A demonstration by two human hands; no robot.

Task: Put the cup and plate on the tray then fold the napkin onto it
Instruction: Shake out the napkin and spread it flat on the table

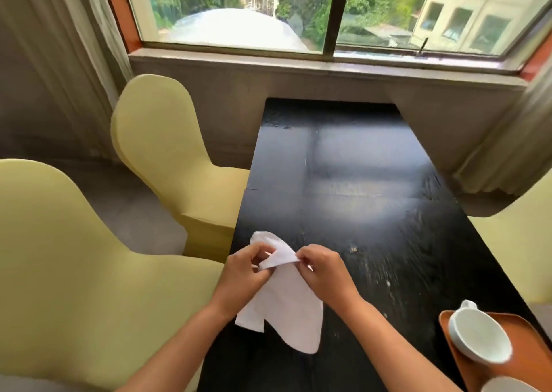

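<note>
A white cloth napkin (286,311) hangs crumpled between my two hands above the near left part of the black table (373,182). My left hand (245,269) and my right hand (321,269) each pinch its upper edge, close together. An orange-brown tray (525,350) sits at the table's near right corner. A white cup (478,336) with its handle pointing away stands on the tray. The rim of a white plate (507,386) shows at the tray's bottom edge, mostly cut off by the frame.
Two pale yellow covered chairs (167,164) stand along the table's left side, another at the right (525,242). A window sill (328,63) and wall close off the table's far end. Curtains hang at both sides.
</note>
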